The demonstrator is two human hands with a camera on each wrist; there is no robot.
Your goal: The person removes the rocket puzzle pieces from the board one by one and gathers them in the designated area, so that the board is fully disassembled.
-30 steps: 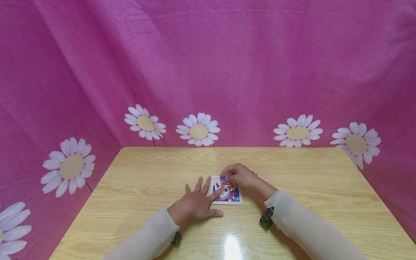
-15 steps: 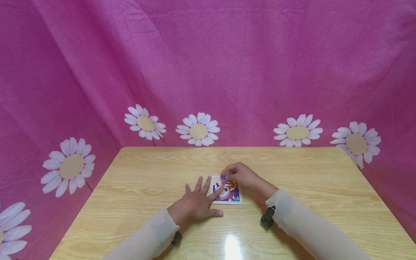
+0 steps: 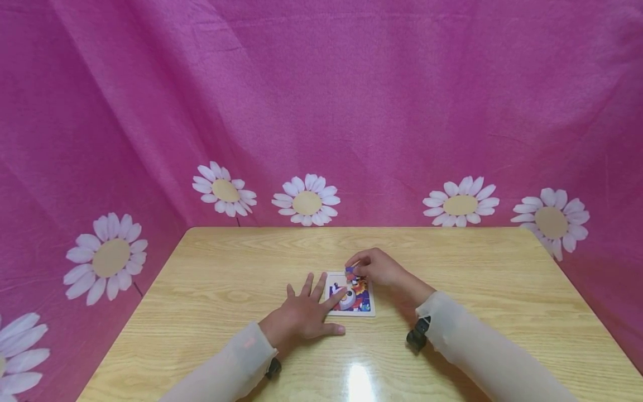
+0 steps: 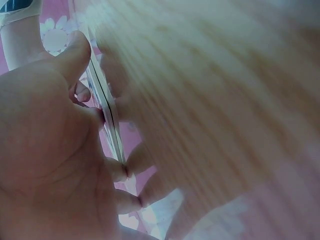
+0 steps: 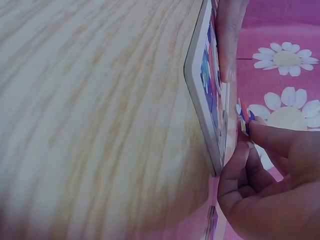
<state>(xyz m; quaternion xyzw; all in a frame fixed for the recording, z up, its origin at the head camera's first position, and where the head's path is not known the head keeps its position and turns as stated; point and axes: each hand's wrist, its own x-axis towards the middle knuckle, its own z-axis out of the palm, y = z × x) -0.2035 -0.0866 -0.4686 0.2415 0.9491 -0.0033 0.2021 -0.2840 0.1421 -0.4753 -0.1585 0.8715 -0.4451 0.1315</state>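
Note:
A small square jigsaw puzzle in a white frame lies on the table in the head view, its picture purple, red and yellow. My left hand rests with spread fingers at its left side, one finger reaching over the picture; in the left wrist view the palm is beside the frame's edge. Over the puzzle's far side, my right hand pinches a colourful puzzle piece between thumb and finger. The right wrist view shows this piece held apart from the frame.
The wooden table extends all round the puzzle. Another thin coloured piece shows past the frame's corner in the right wrist view. A pink cloth with white daisies hangs behind and at the sides.
My right hand has lifted the puzzle piece up and slightly right, uncovering a pale spot in the puzzle's upper area. The left hand has stayed in place.

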